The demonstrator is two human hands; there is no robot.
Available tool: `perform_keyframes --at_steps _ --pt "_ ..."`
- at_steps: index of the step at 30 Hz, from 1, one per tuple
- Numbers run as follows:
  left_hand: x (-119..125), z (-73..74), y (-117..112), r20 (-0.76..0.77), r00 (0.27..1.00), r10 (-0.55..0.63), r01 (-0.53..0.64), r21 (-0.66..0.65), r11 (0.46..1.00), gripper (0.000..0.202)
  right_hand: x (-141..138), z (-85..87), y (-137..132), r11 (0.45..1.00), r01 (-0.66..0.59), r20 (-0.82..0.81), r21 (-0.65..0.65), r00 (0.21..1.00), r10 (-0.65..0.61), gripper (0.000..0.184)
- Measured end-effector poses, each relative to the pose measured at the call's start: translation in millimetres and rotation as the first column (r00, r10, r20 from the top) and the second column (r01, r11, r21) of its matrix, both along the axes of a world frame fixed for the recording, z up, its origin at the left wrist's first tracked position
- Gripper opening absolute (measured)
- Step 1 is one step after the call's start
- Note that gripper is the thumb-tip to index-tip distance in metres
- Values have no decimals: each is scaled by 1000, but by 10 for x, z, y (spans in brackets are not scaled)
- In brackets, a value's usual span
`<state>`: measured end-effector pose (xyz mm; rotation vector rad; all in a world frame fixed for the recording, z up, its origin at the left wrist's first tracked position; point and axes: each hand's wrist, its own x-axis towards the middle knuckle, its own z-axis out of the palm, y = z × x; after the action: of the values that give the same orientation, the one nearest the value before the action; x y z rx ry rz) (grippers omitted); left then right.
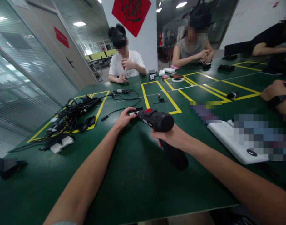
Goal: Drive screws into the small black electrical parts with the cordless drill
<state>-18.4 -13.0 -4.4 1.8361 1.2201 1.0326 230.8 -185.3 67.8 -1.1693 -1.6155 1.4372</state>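
My right hand (170, 136) is wrapped round the grip of a black cordless drill (160, 120) with a red switch on top. The drill points away and to the left, its tip at a small black part with a pale label (138, 109). My left hand (124, 118) pinches that part against the green table, fingers closed on its near left side. The drill's tip lies so close to my left fingertips that I cannot tell exactly where it touches. A thin black cable with a plug (104, 118) lies just left of the part.
A heap of black cables (72, 114) lies at the left within yellow tape. A white device (229, 142) stands at the right. Small dark pieces (161, 100) lie beyond the drill. Other people sit across the table (124, 193); a co-worker's hand (277, 93) rests at the right edge.
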Motion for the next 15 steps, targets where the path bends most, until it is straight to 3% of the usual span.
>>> perform_keyframes --at_steps 15 --pt "-5 -1 -21 16 1000 22 -22 7 1000 38 22 -6 -3 1000 2 41 -9 999 -2 6"
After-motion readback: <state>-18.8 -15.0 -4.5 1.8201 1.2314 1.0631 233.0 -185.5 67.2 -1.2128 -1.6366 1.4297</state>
